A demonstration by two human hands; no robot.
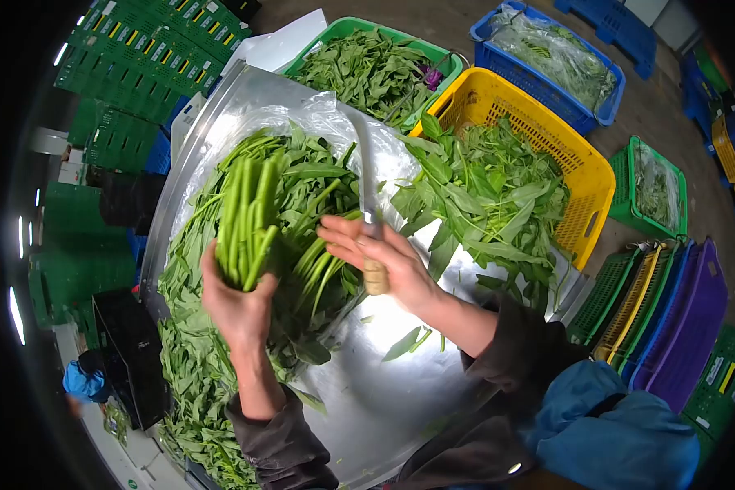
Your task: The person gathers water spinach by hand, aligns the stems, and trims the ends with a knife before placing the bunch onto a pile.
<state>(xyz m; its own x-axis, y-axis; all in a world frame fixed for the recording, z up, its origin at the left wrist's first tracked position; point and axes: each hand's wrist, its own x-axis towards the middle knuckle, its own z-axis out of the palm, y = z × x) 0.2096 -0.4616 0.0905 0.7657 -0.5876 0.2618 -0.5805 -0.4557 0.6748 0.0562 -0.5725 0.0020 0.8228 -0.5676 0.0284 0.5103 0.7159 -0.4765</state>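
My left hand (241, 306) is wrapped round the stem end of a bunch of leafy greens (249, 216), long green stems pointing up. In my right hand (404, 273) is a sickle (366, 175), its grey curved blade pointing away from me. The sickle's pale wooden handle lies against the palm, while the fingers stretch toward some loose stems (322, 265) beside the bunch. A large heap of the same greens (192, 359) covers the left side of the metal table (367, 408). A few cut leaves and stem bits (408, 343) lie on the metal near my right wrist.
A yellow crate (592, 180) holding greens stands at the table's right edge. Behind are a green crate (425, 49) of greens and a blue crate (612, 90) with plastic-wrapped greens. Clear plastic sheeting (310, 114) lies at the table's far end. Stacked crates (678, 327) stand right.
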